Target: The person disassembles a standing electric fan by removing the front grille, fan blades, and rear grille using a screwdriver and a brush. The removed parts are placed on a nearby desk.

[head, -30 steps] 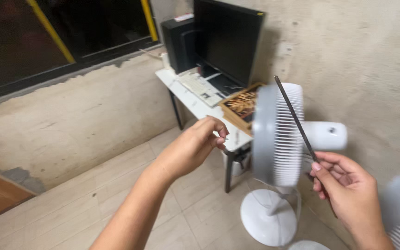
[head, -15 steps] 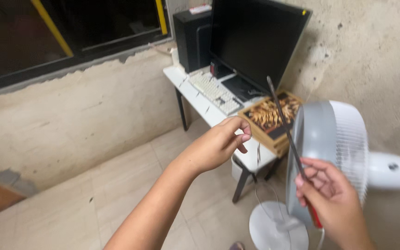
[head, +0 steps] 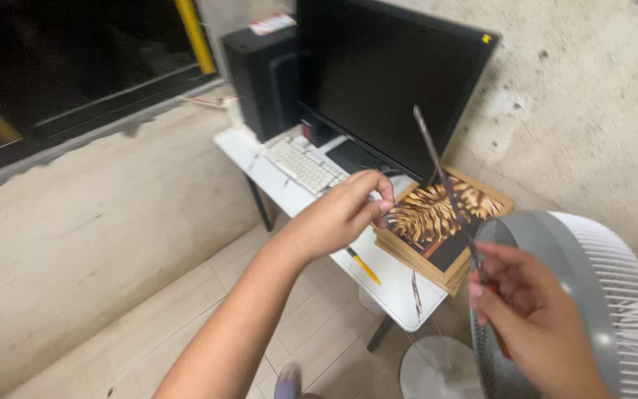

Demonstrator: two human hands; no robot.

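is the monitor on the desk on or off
Off, it seems: the monitor screen is uniformly black, with no image or glow visible.

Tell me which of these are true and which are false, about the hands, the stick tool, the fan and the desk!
1. The right hand holds a long thin screwdriver pointing up. True.
2. The left hand is flat on the keyboard. False: it is raised in the air with its fingertips pinched together.
3. A dark monitor stands on the white desk. True.
4. The fan is on top of the desk. False: it stands on the floor beside the desk.
5. A yellow pen lies on the desk. True.
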